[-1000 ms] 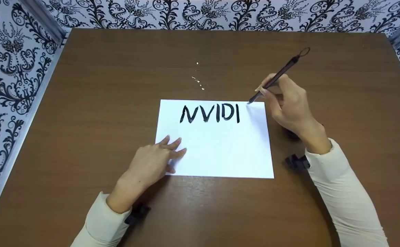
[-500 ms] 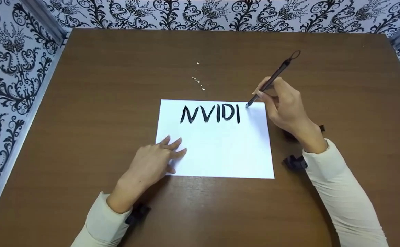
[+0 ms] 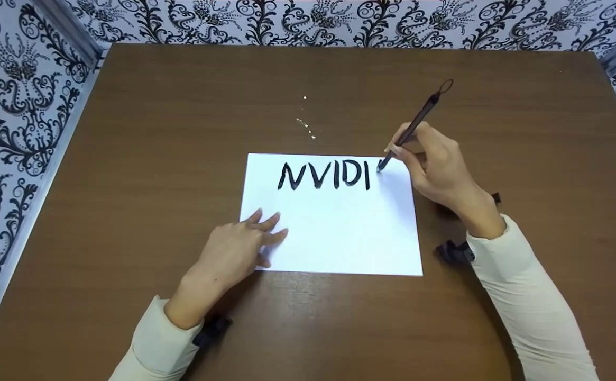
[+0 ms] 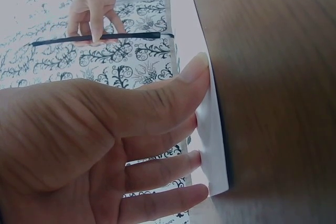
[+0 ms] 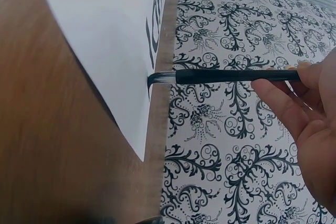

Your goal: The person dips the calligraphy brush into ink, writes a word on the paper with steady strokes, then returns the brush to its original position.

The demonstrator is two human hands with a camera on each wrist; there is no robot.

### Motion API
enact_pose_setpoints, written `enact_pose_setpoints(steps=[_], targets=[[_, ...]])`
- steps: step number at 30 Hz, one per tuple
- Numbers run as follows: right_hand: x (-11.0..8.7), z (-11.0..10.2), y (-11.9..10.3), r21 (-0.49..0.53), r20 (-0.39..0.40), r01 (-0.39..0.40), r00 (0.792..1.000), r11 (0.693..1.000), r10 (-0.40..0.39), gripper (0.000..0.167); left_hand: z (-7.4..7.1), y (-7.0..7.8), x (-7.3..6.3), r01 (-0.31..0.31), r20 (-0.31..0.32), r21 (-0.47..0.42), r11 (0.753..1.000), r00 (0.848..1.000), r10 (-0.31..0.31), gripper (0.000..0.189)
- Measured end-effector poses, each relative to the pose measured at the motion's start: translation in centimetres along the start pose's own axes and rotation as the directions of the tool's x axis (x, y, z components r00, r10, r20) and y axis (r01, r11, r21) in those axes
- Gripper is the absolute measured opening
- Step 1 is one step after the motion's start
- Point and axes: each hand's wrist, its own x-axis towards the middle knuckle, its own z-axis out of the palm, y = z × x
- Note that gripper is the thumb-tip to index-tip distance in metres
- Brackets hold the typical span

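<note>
A white sheet of paper (image 3: 334, 227) lies on the table, with black painted letters (image 3: 323, 175) reading "NVIDI" along its upper part. My right hand (image 3: 437, 164) pinches a dark paintbrush (image 3: 417, 117) with a loop at its top end. In the right wrist view the black-wetted bristles (image 5: 160, 78) bend against the paper, leaving a short dark stroke right of the last letter. My left hand (image 3: 236, 248) rests on the sheet's lower left, fingers spread. From the left wrist view, the thumb (image 4: 178, 95) and fingertips touch the paper near its edge.
The brown wooden table (image 3: 128, 211) extends around the sheet. Several small shiny flecks (image 3: 306, 126) lie beyond the paper's top edge. Patterned black-and-white covering (image 3: 17, 132) borders the table at the left and back. A dark device (image 3: 456, 251) sits at the right wrist.
The right hand and paintbrush have moved slightly left and down, from the sheet's top edge onto the paper. A short black mark now shows near the bristles. The left hand stays put.
</note>
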Motion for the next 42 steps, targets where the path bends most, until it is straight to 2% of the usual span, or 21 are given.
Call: enact_pose_setpoints(steps=[14, 26, 29, 36, 42], targets=[[0.2, 0.1, -1.4, 0.003, 0.084, 0.022, 0.996, 1.000, -0.023, 0.024, 0.1, -0.1, 0.0, -0.009, -0.016, 0.001, 1.000, 1.000, 0.009, 0.050], [0.3, -0.1, -2.3, 0.000, 0.132, 0.019, 0.991, 1.000, -0.019, 0.022, 0.0, 0.0, 0.1, 0.007, -0.002, -0.009, 1.000, 1.000, -0.007, 0.051], [0.4, -0.5, -2.3, -0.017, 0.107, 0.025, 0.994, 1.000, -0.023, 0.023, 0.0, 0.1, 0.1, 0.006, -0.002, -0.009, 1.000, 1.000, -0.007, 0.050], [0.8, -1.5, -1.7, -0.034, -0.020, 0.038, 0.999, 0.999, -0.039, 0.023, 0.0, 0.0, 0.1, 0.002, -0.004, -0.001, 1.000, 1.000, -0.002, 0.048], [0.6, -1.3, -0.5, -0.039, -0.040, 0.012, 0.999, 0.999, -0.014, 0.022, 0.1, 0.0, 0.0, -0.001, -0.003, -0.005, 1.000, 1.000, 0.001, 0.049]])
